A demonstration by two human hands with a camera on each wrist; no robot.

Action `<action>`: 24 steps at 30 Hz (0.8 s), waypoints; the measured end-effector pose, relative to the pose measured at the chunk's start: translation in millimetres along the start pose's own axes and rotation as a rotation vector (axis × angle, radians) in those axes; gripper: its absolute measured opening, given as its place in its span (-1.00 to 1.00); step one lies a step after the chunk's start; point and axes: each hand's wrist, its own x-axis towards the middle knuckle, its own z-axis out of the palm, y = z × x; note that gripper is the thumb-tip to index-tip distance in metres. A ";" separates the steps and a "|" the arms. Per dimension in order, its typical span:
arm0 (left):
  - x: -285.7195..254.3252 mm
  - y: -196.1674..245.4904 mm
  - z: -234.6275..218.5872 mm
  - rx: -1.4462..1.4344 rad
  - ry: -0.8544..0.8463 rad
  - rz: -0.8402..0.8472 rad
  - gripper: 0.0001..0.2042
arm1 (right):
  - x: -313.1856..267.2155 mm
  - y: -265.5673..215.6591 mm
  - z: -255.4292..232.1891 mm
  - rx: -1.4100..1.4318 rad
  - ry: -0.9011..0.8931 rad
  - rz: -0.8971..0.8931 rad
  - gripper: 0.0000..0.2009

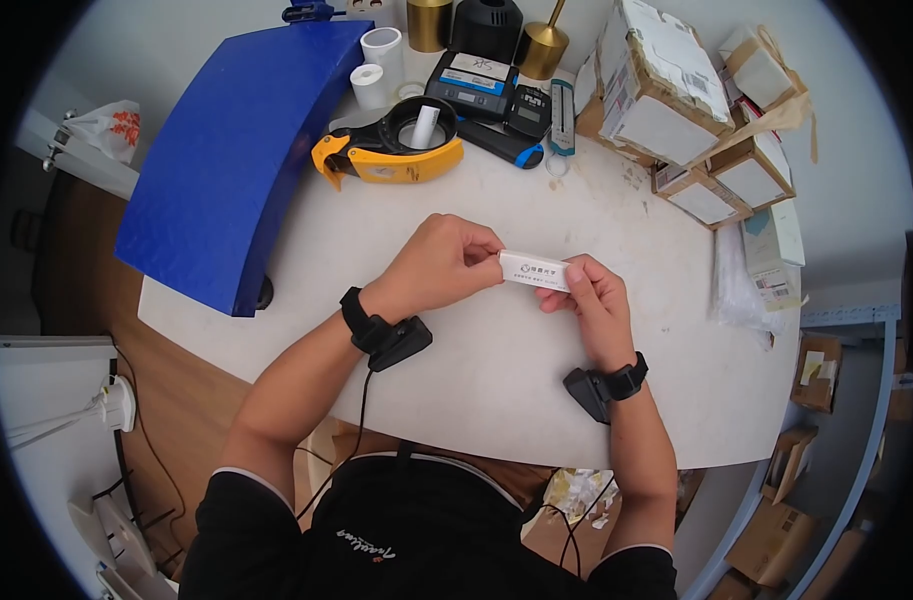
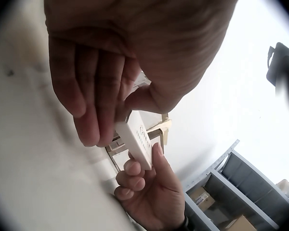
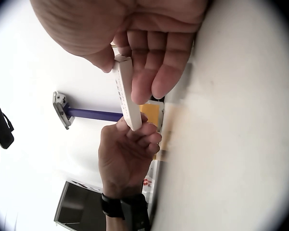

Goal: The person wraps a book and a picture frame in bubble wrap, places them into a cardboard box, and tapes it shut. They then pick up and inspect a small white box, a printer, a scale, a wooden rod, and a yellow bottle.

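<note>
The black shirt (image 1: 406, 510) lies closest to us, along the bottom of the head view, and beyond it spreads the white table (image 1: 496, 400). The left hand (image 1: 434, 262) pinches one end of a slim white box (image 1: 529, 268) between thumb and fingertips; the right hand (image 1: 598, 308) pinches the other end, its thumb laid on the printed face and its fingers underneath. So the box is between the two hands, raised off the table, and we see nothing else supporting it.

That makes slipping our first worry: both holds are at the ends, and if one loosens while the other pulls, the box could tip or drop. The walls look to us like thin card, so too firm a squeeze might crease them, and a hard tug could tear an end. The fingers partly cover both ends, and we cannot tell whether anything is inside; if so, a tilt might let it slide out.

We also eye the black cable (image 1: 363, 420) running from the left wrist camera (image 1: 401, 345) past the table's near edge: a snag could jerk that hand. The yellow tape dispenser (image 1: 391, 166) stands apart beyond it, so only a wide swing would knock it.
</note>
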 end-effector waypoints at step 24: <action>9.4 -6.6 -8.2 -0.477 -0.054 -0.175 -0.72 | -6.3 -18.7 -4.8 -0.068 -0.201 0.168 -0.80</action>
